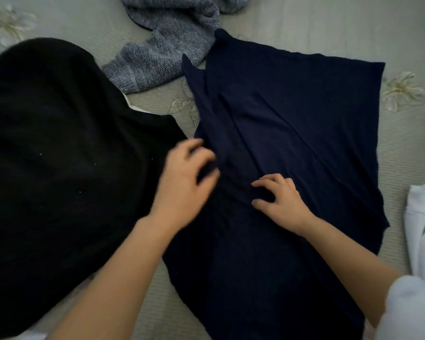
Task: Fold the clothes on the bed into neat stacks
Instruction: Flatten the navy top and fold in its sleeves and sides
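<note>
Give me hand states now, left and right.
Left hand: fingers curled over the navy garment, motion-blurred; grip cannot be told.
Right hand: pinches a fold of the navy garment.

I see dim, cool, even light with only faint shadows. The person's left hand [182,182] smears with motion blur. The large black knitted garment [59,155] shows almost no detail, and the frame edges bow.
</note>
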A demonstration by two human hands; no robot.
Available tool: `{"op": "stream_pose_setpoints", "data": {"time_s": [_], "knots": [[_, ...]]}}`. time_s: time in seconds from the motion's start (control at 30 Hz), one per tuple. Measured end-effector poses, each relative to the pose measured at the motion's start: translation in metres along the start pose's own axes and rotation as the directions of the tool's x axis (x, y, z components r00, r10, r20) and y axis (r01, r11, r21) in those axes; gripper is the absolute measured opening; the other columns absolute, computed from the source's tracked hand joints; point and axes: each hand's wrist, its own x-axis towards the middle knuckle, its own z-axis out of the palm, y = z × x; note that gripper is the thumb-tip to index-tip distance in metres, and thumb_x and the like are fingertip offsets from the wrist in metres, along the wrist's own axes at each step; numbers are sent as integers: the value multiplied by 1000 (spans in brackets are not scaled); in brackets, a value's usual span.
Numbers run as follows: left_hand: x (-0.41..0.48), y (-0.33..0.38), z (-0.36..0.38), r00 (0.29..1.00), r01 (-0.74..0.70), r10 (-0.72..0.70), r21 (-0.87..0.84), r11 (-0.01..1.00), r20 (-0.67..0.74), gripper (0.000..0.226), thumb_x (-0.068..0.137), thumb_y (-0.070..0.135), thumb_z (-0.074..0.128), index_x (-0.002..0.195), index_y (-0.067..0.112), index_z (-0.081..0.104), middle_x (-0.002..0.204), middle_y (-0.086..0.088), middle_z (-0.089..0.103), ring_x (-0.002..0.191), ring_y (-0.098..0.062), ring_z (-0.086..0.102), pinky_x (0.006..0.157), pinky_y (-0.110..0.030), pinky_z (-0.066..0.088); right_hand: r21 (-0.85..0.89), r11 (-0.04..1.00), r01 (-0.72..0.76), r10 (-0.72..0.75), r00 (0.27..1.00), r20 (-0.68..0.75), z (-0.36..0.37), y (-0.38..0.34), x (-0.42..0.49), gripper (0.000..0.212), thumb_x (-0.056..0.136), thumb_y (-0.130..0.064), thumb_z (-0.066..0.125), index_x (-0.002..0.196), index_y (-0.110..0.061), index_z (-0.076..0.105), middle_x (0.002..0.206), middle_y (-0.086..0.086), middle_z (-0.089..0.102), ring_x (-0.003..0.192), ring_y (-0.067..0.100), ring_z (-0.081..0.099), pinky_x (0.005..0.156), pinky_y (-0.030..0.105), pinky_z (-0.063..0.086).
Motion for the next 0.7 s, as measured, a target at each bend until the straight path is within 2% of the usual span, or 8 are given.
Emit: {"op": "stream_pose_setpoints", "data": {"time_s": [0.07,0.13,0.27,0.37,0.47,0.57,0.63,0.7], "knots": [[-23,2,19,902,-53,-22,162,985,431,40,88,43,55,127,35,52,155,-5,21,144,-30,11,116,-46,12,323,941,-100,137,986,-94,-14,-5,9,18,89,-16,59,103,-23,67,106,-11,61,111,15,55,93,24,42],[-41,-4,27,832,25,-179,286,958,525,51,92,46,50,140,43,33,160,2,-3,145,-24,-15,115,-50,-3,369,923,-110,214,944,-252,-27,-16,19,17,91,-12,53,98,-19,66,96,-7,65,94,13,62,77,19,46],[-53,-16,21,913,261,-296,156,953,280,60,92,33,57,145,28,32,152,-3,22,138,-21,21,109,-35,27,194,976,101,7,871,-491,-32,-63,40,12,88,-13,54,97,-21,56,95,-6,57,74,0,51,67,17,39],[-52,-17,17,920,353,-360,71,933,152,59,89,27,62,141,18,37,132,-2,39,119,-17,40,93,-24,39,-9,987,158,-150,920,-361,-12,-92,61,12,87,-19,55,98,-16,57,98,-2,59,81,11,54,76,31,45],[-47,-14,15,853,477,-471,26,878,225,56,89,31,63,137,18,36,127,-3,48,113,-18,52,87,-25,43,-202,979,-2,-41,978,-206,13,-106,85,39,91,-37,54,119,-9,50,122,8,51,110,25,48,85,36,42],[-45,-10,15,819,517,-498,12,856,283,50,89,31,64,131,21,40,111,-5,60,103,-21,59,86,-35,50,-213,970,-116,59,965,-257,26,-116,97,60,89,-53,54,125,-5,45,130,12,43,120,31,40,91,40,40],[-46,-5,14,823,492,-464,-4,870,328,53,87,32,66,131,24,39,92,6,55,96,-19,60,83,-39,52,-292,945,-144,70,966,-251,29,-119,105,56,88,-49,56,122,-4,47,128,13,44,119,31,42,88,39,42],[-46,-2,12,800,515,-458,-54,855,387,65,83,32,70,134,27,31,95,12,51,95,-15,60,83,-36,53,-182,974,-134,89,968,-236,28,-119,114,26,89,-32,57,97,-7,55,108,11,53,104,28,51,73,33,43]]}}
